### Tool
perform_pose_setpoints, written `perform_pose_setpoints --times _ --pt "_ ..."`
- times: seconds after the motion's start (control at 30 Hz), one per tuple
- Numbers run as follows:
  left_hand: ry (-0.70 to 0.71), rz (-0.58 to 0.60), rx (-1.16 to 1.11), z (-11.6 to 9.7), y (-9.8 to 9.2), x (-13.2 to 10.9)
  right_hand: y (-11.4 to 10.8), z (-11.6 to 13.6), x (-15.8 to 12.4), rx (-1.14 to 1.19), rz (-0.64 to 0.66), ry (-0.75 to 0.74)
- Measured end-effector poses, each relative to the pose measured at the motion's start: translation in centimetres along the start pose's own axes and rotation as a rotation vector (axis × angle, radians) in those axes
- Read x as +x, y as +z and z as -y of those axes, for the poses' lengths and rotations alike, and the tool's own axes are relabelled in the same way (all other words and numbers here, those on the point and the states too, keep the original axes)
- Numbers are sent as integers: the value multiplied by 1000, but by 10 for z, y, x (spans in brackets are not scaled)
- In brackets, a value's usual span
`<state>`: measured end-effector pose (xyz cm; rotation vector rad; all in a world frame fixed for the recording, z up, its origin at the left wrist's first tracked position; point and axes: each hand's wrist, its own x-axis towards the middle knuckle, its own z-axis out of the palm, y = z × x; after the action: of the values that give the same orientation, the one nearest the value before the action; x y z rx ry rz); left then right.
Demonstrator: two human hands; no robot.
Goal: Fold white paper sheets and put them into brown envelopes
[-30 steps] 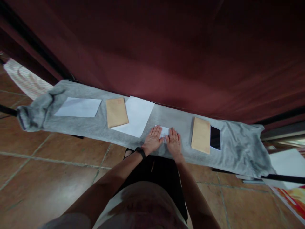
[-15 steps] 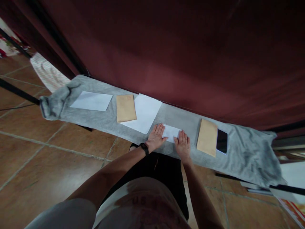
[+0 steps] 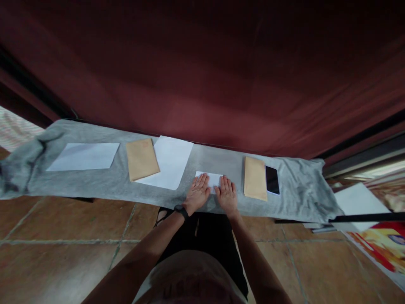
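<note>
A small white piece of paper, seemingly folded (image 3: 214,180), lies flat on the grey cloth in front of me. My left hand (image 3: 197,193), with a black watch on its wrist, rests flat over the paper's left part. On its right end lies my right hand (image 3: 227,195), palm down with fingers stretched out. Both hands press from above and grip nothing. To the left, a stack of brown envelopes (image 3: 142,159) overlaps a larger white sheet (image 3: 172,162). Right of my hands is another stack of brown envelopes (image 3: 255,179).
A grey cloth (image 3: 218,156) covers the long narrow table. Another white sheet (image 3: 85,156) lies at the far left. Beside the right envelopes is a smartphone (image 3: 272,180). A dark red curtain (image 3: 202,84) hangs along the back edge, with black poles at both sides.
The view has turned and shifted, so the table appears more level. My left hand has moved inward over the paper, covering more of it; my right hand stays at its right end.
</note>
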<state>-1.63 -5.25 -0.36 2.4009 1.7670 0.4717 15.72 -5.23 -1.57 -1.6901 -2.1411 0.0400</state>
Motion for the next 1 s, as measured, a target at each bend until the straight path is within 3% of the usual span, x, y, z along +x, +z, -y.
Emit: perform_pose_setpoints --times 0.2,0.4,0.6,0.87,1.0 --pt "-110 17 99 20 -11 -5 2 0 0 -42 -26 10" --pt "-205 -10 155 9 -12 -8 1 1 0 -72 -29 10" --pt "78 29 71 -8 -7 -12 0 1 -1 -73 -26 11" --pt "230 210 133 23 -14 -7 0 0 0 -49 -14 33" --pt "295 264 191 26 -19 -8 -1 1 -1 -33 -21 37"
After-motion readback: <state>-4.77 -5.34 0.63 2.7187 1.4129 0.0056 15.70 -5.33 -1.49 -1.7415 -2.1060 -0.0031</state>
